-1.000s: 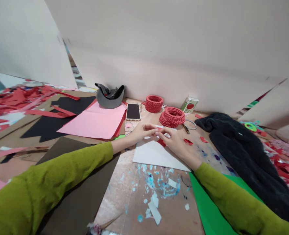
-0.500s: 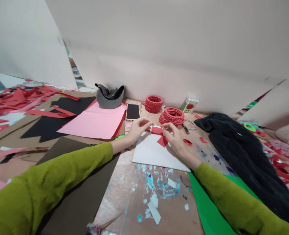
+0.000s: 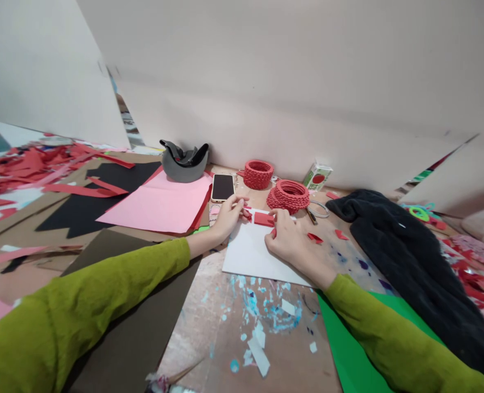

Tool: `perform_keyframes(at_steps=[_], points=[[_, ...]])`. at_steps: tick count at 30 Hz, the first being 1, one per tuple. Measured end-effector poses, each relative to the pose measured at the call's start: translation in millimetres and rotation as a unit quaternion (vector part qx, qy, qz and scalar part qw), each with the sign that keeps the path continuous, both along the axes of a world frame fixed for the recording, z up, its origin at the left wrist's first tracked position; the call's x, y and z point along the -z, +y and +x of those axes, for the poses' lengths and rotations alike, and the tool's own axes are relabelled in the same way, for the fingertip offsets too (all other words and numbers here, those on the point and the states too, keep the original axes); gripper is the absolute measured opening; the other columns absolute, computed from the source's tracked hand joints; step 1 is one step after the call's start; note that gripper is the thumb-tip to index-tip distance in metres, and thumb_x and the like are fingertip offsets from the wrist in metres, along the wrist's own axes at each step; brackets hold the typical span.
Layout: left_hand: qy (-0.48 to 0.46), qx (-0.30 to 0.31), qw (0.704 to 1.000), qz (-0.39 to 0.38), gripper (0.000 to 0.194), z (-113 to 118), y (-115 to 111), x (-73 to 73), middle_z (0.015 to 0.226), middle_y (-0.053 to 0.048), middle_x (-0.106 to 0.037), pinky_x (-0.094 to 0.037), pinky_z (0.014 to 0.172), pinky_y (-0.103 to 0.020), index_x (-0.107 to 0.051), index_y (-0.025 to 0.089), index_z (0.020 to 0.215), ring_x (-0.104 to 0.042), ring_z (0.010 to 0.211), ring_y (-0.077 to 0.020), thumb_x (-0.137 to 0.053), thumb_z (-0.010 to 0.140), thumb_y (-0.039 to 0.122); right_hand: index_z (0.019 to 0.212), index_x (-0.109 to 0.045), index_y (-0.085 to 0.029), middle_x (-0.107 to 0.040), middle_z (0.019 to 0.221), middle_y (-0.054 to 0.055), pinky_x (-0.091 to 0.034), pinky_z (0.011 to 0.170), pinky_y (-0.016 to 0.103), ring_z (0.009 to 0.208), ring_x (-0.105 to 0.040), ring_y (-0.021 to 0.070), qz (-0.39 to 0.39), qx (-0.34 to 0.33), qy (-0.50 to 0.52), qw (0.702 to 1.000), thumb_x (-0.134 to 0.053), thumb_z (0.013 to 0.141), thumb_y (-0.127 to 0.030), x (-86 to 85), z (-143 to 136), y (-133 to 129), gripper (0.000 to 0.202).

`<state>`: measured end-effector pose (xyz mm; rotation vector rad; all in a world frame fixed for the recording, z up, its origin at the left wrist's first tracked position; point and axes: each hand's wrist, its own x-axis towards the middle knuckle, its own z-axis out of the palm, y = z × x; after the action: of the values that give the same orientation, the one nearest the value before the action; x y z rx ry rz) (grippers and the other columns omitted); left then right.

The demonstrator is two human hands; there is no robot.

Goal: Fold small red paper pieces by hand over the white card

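A white sheet [image 3: 248, 256] lies on the table in front of me, with a small red paper rectangle [image 3: 263, 219] near its far edge. My left hand [image 3: 228, 217] is at the sheet's far left corner. Its fingers are closed around a small red paper scrap [image 3: 247, 215]. My right hand [image 3: 287, 236] rests over the sheet's right side, index finger beside the rectangle's right end. Thumb and fingers are pinched together, and a red paper piece [image 3: 273, 233] shows between them, mostly hidden by the hand.
Two red folded-paper rings [image 3: 258, 174] [image 3: 288, 196], a phone [image 3: 223, 187], a grey cap [image 3: 184, 164] and a small box [image 3: 318, 176] stand along the back wall. Pink paper [image 3: 160, 202] lies left. Black cloth [image 3: 389, 234] and green sheet [image 3: 356, 344] lie right.
My left hand has drawn slightly left, away from the red rectangle. My right hand has shifted nearer and left, covering the red paper piece that lay open on the white sheet.
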<state>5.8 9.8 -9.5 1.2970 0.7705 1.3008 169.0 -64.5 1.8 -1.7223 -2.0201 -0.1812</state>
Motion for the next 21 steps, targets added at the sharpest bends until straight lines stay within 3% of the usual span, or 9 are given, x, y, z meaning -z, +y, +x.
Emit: perform_keyframes(at_steps=[4,7,10,15,19,21], points=[[0.001,0.006,1.000,0.002,0.016,0.0,-0.6,0.3,0.083,-0.003,-0.056,-0.051,0.052,-0.019,-0.057,0.014,0.097,-0.058,0.059,-0.0074,-0.052,0.088,0.027,0.106,-0.047,-0.016,-0.055,0.105,0.012,-0.041,0.078,0.041,0.088,-0.054,0.0260,-0.004,-0.022,0.028,0.999,-0.046,0.064,-0.011,1.8,1.4,0.9,0.042],[0.002,0.010,1.000,0.007,0.018,-0.3,-2.3,-1.0,0.082,-0.003,-0.058,-0.050,0.055,-0.020,-0.058,0.014,0.097,-0.059,0.061,-0.0079,-0.054,0.088,0.029,0.105,-0.047,-0.018,-0.054,0.100,0.009,-0.045,0.076,0.036,0.086,-0.054,0.0228,0.023,-0.094,0.108,0.989,-0.045,0.064,-0.006,0.1,2.4,0.6,0.043],[0.026,0.043,0.998,0.036,0.024,-0.5,-5.6,-4.2,0.080,-0.003,-0.062,-0.050,0.060,-0.021,-0.059,0.014,0.100,-0.061,0.064,-0.0098,-0.061,0.084,0.033,0.104,-0.050,-0.020,-0.052,0.103,0.009,-0.048,0.081,0.034,0.089,-0.055,0.0198,0.062,-0.165,0.202,0.963,-0.046,0.072,-0.006,-5.7,2.7,-1.7,0.035],[0.052,0.157,0.983,0.077,0.034,0.1,-11.5,-7.9,0.099,-0.009,-0.067,-0.052,0.078,-0.029,-0.063,0.012,0.102,-0.065,0.086,-0.0159,-0.070,0.076,0.032,0.095,-0.060,-0.022,-0.049,0.111,0.009,-0.048,0.093,0.038,0.111,-0.051,0.0222,0.118,-0.163,0.269,0.942,-0.050,0.081,-0.013,-9.0,3.5,-2.4,0.020],[0.071,0.183,0.977,0.086,0.035,-0.2,-10.0,-4.4,0.096,-0.009,-0.069,-0.050,0.084,-0.031,-0.064,0.012,0.100,-0.065,0.087,-0.0163,-0.075,0.070,0.027,0.088,-0.059,-0.022,-0.051,0.109,0.009,-0.054,0.080,0.034,0.107,-0.054,0.0212,0.100,-0.173,0.346,0.917,-0.054,0.082,-0.019,-5.4,4.3,2.2,0.008],[0.076,0.185,0.976,0.087,0.031,-0.6,-7.8,-1.9,0.094,-0.009,-0.069,-0.051,0.081,-0.030,-0.065,0.012,0.096,-0.066,0.085,-0.0162,-0.074,0.072,0.028,0.090,-0.058,-0.021,-0.056,0.103,0.008,-0.052,0.082,0.035,0.101,-0.057,0.0208,0.087,-0.175,0.354,0.915,-0.056,0.082,-0.021,-5.1,4.5,3.8,0.008]])
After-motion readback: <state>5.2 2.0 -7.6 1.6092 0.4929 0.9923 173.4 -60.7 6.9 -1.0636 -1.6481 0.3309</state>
